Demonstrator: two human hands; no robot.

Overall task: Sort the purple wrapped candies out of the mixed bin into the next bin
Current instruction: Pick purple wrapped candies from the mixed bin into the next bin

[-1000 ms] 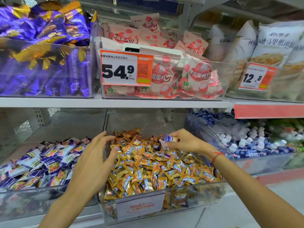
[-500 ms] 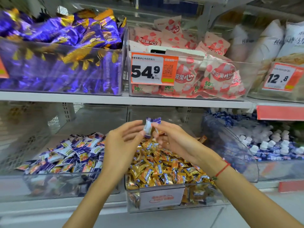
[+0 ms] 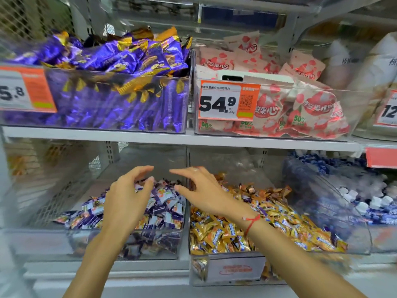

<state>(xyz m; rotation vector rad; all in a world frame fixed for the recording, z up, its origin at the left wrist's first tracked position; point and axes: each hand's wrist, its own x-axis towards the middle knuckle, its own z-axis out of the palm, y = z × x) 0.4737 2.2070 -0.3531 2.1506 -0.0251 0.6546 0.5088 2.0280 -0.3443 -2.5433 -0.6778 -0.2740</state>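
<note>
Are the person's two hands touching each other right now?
Apart. The head view shows a plain gap between the left hand and the right hand: the clear back wall of the bin shows between their fingertips, above the purple candies.

Both forearms are bare, and a thin red string bracelet circles the right wrist.

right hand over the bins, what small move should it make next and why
Probably move the right hand back right and down into the gold candy bin to pinch another purple wrapped candy. Both it and the left hand look empty above the purple candy bin, while a few purple wrappers show among the gold ones.
</note>
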